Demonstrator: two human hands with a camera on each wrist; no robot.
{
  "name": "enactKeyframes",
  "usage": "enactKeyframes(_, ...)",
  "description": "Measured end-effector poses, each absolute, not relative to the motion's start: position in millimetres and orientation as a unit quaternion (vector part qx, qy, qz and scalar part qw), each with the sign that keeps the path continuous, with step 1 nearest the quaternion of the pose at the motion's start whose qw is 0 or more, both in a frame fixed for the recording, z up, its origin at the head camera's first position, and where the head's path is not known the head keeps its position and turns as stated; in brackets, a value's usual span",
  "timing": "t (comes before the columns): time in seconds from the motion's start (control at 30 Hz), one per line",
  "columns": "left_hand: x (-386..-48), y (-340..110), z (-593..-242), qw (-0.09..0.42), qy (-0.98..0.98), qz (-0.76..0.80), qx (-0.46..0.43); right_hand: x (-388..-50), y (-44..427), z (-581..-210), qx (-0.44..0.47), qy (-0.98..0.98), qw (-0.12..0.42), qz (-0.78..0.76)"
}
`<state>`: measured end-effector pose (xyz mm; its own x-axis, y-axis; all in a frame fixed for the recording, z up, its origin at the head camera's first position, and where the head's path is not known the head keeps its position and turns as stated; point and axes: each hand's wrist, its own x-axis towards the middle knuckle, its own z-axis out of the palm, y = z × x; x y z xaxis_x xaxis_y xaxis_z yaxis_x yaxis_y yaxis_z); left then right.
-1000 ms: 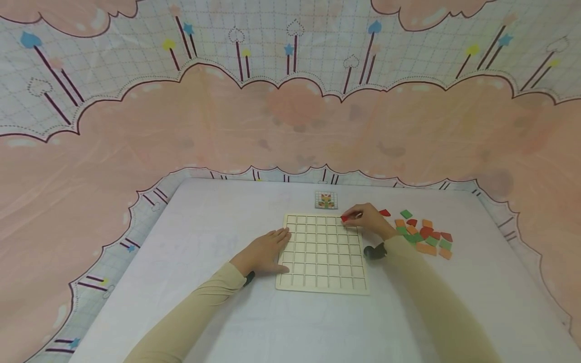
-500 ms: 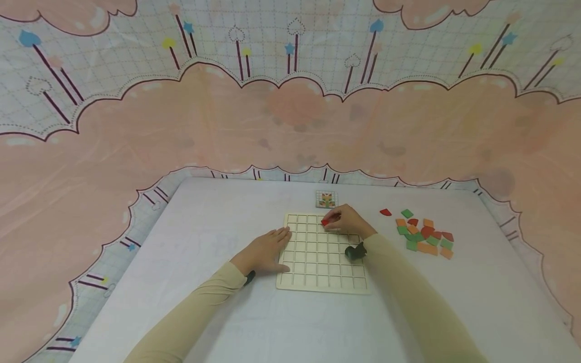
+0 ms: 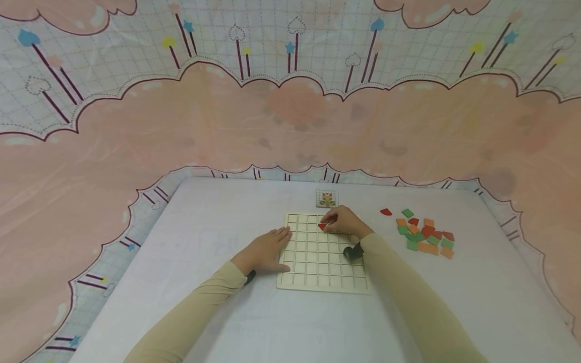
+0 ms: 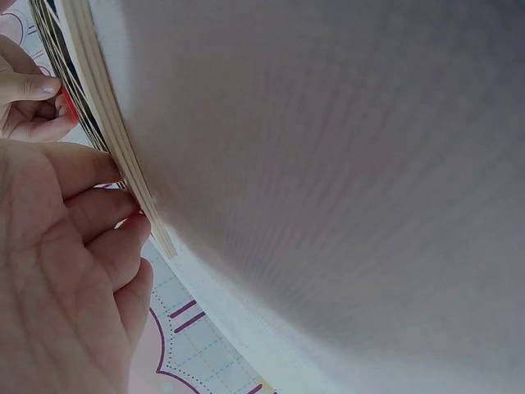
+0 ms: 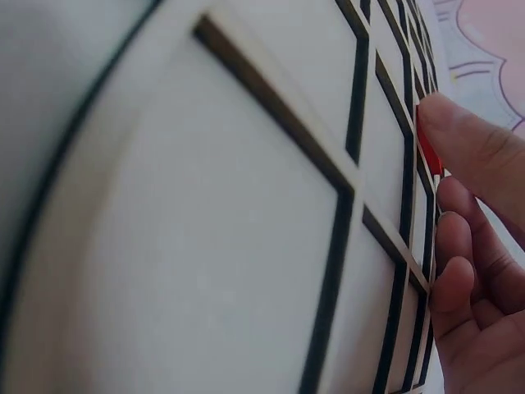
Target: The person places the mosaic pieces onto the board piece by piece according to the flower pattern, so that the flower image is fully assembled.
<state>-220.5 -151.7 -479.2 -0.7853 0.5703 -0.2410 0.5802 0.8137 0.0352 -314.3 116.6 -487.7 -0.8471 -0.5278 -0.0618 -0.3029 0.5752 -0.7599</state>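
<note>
Centrally, the right hand (image 3: 342, 221) pinches a red tile (image 3: 322, 227) to its left, at the far part of the gridded wooden board (image 3: 313, 268); the tile's long axis is partly hidden. The left hand (image 3: 265, 251), farther off, rests on the board's left edge, fingers extended. Below, white-covered table (image 3: 227, 201); behind, patterned cloth backdrop (image 3: 272, 131).

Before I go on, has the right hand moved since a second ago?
Yes: the right hand has moved left over the grid board, from its far right corner toward its far edge's middle.
</note>
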Motion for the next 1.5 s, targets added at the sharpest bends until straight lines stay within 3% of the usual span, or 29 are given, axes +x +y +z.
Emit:
enactKeyframes(0.97,-219,-151,-481,0.114,0.944,-0.020,0.307,-315,117,-488,-0.226,0.880,0.143,-0.393)
enactKeyframes(1.5,-217,-151,-477,0.111,0.945,-0.013,0.308,-314,166,-462,-0.218,0.833,0.162,-0.482)
